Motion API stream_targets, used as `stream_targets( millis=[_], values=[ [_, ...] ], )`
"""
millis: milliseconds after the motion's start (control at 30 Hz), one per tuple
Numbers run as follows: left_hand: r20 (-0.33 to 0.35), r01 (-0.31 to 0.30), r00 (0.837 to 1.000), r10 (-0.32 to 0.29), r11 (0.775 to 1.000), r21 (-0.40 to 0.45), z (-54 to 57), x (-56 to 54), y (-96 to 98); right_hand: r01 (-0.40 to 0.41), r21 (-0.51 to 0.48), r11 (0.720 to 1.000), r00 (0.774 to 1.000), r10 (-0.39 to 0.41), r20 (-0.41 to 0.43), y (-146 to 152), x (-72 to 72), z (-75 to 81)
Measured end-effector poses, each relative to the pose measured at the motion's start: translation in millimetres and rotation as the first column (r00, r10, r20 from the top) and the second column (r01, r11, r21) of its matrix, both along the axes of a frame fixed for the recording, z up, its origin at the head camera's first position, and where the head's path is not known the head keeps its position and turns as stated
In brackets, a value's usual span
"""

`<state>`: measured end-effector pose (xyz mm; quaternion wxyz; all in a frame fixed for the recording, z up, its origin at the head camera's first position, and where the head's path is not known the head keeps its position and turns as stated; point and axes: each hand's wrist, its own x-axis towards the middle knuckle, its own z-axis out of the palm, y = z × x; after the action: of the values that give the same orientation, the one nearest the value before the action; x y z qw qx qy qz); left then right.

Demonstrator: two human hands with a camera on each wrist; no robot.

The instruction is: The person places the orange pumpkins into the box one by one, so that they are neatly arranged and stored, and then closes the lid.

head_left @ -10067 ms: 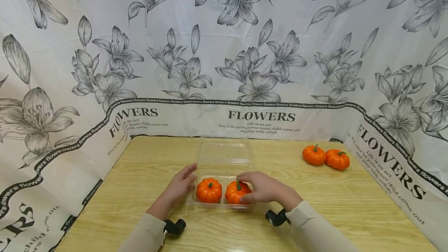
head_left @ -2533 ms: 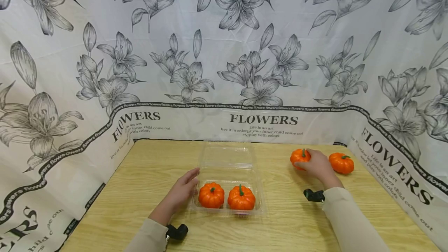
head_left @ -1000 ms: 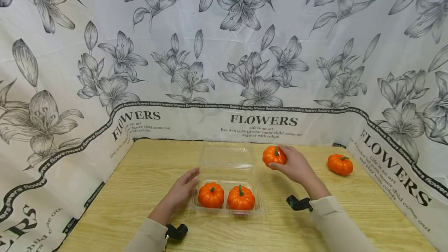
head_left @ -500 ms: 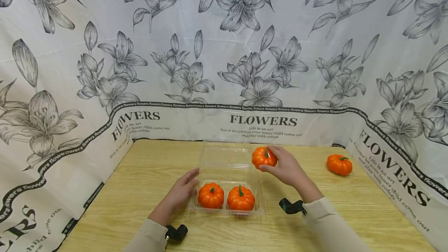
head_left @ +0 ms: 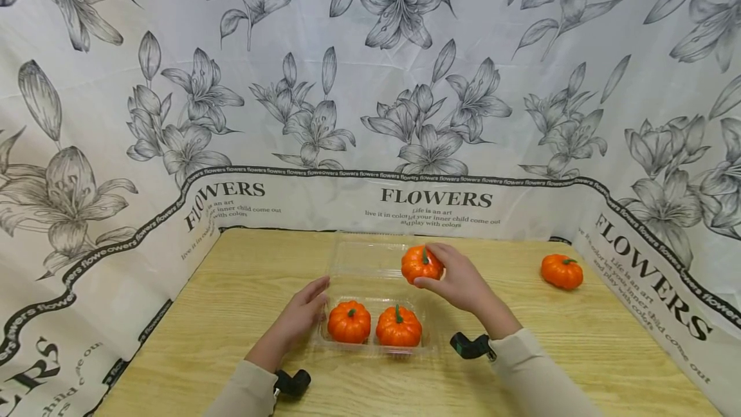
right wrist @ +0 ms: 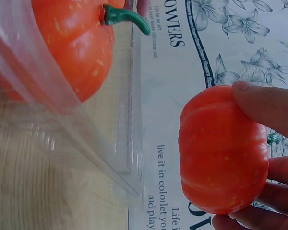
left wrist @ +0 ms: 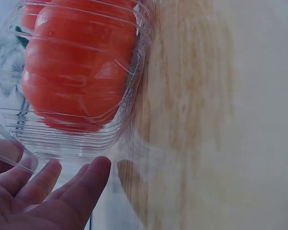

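Note:
A clear plastic clamshell box (head_left: pixel 376 256) lies open on the wooden table, its lid laid back. Two small orange pumpkins (head_left: pixel 348 322) (head_left: pixel 398 327) sit side by side in its front tray. My right hand (head_left: pixel 457 282) grips a third pumpkin (head_left: pixel 421 264) (right wrist: pixel 223 151) in the air over the lid's right part. My left hand (head_left: pixel 301 314) (left wrist: pixel 43 196) rests with straight fingers against the tray's left wall (left wrist: pixel 77 143). A fourth pumpkin (head_left: pixel 561 271) lies far right on the table.
Flower-printed cloth walls stand close behind and on both sides of the table (head_left: pixel 243 288). Black wrist cameras (head_left: pixel 291 383) (head_left: pixel 470 346) sit under both forearms near the front edge.
My right hand took a pumpkin from the pair at the far right and carried it left, now over the box. The left hand has stayed at the tray's side.

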<state>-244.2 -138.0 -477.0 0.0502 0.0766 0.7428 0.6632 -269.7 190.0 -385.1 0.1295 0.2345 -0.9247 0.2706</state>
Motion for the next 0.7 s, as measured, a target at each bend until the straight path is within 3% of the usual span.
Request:
stream_targets(
  millis=[467, 700],
  values=[
    [-0.012, 0.006, 1.0, -0.006, 1.0, -0.012, -3.2, -3.8, -1.3, -0.066, -0.008, 0.998, 0.997, 0.066, 0.038, -23.4, 5.1, -5.6],
    [-0.01, -0.001, 1.0, 0.001, 1.0, -0.018, -2.7, -2.8, -1.1, -0.089, 0.003, 0.996, 0.996, 0.089, 0.004, -28.3, 3.9, -10.7]
  ],
)
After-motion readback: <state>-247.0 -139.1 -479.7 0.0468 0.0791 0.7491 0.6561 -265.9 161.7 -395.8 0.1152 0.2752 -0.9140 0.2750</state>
